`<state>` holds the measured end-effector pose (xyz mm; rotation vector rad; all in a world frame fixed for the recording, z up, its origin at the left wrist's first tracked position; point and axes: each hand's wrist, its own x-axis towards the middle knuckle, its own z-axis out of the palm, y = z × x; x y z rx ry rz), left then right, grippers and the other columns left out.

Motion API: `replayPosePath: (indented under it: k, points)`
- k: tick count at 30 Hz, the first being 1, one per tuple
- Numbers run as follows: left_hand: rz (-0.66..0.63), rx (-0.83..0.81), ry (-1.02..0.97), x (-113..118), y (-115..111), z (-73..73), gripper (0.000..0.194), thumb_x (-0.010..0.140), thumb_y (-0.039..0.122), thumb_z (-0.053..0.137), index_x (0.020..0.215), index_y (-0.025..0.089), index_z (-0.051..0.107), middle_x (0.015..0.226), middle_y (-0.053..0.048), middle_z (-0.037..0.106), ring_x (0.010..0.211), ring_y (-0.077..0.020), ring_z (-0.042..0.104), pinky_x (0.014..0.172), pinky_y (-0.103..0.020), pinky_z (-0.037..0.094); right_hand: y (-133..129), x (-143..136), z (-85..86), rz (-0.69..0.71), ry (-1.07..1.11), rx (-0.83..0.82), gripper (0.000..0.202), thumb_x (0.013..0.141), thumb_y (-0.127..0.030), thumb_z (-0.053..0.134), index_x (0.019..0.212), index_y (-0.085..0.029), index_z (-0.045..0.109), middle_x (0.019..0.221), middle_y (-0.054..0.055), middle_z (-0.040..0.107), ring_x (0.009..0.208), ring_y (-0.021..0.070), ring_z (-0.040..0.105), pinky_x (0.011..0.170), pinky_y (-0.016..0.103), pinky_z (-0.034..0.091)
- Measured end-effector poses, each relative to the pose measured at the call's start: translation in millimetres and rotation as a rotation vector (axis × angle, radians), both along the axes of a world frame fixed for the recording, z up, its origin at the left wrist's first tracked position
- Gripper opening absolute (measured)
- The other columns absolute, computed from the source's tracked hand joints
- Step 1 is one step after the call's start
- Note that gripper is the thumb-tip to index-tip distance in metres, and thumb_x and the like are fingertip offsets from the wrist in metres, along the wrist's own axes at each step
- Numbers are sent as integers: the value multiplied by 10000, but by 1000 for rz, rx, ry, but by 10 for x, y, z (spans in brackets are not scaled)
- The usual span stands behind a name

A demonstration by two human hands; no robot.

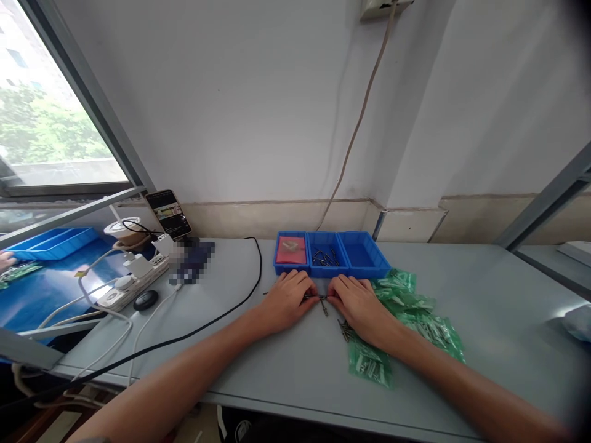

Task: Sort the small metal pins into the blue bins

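My left hand point(289, 301) and my right hand point(357, 306) rest on the grey table in front of a blue three-compartment tray point(323, 272). Both are closed, thumb against fingers. Between their fingertips they hold a slender dark metal part point(322, 297); its exact kind is too small to make out. A similar metal piece point(325, 309) lies just below the fingertips. More loose metal pieces point(344, 330) lie by my right hand. Several green plastic bags point(372, 367) of small metal parts lie under and beside my right forearm.
The tray's left compartment holds a red card point(285, 253) with a small clear bag, its middle one slender metal parts point(325, 258). A black cable point(217, 325) crosses the table at left, near a power strip point(133, 283), black mouse point(146, 300) and propped phone point(168, 213).
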<state>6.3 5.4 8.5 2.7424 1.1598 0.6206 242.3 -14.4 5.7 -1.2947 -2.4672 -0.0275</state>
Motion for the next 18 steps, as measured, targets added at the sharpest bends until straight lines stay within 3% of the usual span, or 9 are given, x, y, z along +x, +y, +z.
replayPosePath:
  k: [18]
  points:
    - [55, 69, -21, -49, 11, -25, 68, 967, 178, 647, 958, 205, 586, 988, -14, 648, 948, -215, 579, 861, -374, 419, 35, 27, 9, -87, 4, 45, 175, 1095, -182, 488, 943, -225, 562, 953, 62, 687, 867, 268, 614, 779, 380, 344]
